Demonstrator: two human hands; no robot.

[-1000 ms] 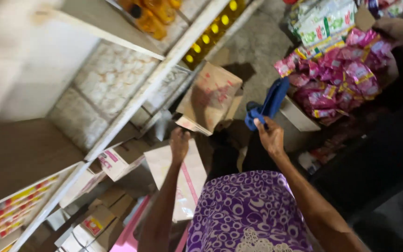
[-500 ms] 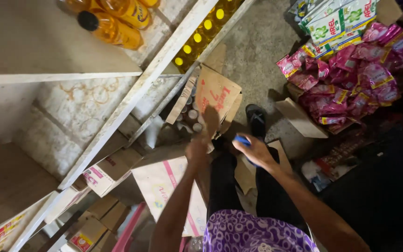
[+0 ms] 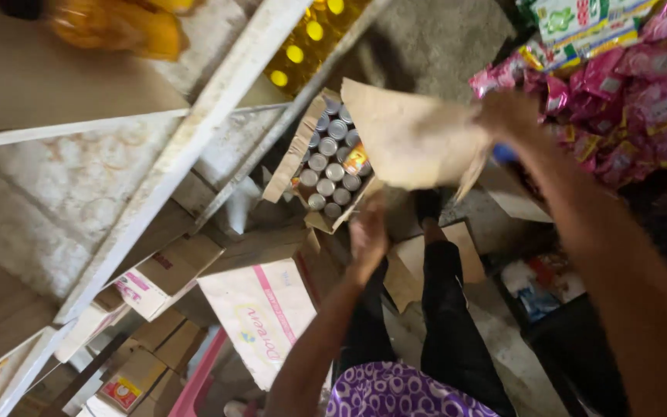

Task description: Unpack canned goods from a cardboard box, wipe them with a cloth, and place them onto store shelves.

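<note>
An open cardboard box [image 3: 296, 154] stands on the floor under the shelf, packed with several small silver-topped cans [image 3: 333, 166]. Its large brown flap [image 3: 414, 135] is raised toward the right. My right hand [image 3: 511, 116], blurred, is at the flap's right edge and is closed around a blue tool [image 3: 502, 153]. My left hand [image 3: 368, 235] reaches to the box's near corner, its fingers resting against the cardboard rim and holding nothing. My dark-trousered legs [image 3: 445, 309] and purple patterned garment [image 3: 403, 394] show below.
White shelf rails [image 3: 194, 147] run diagonally, with yellow oil bottles [image 3: 303, 46] behind them. A white carton with pink print [image 3: 260, 309] and smaller cartons [image 3: 167, 274] lie at lower left. Pink sachet packs [image 3: 627, 100] are heaped at upper right.
The box's flap has swung open, exposing the cans. My right hand, with the blue tool, rose to the flap's right edge. My left hand shifted down to the box's near corner.
</note>
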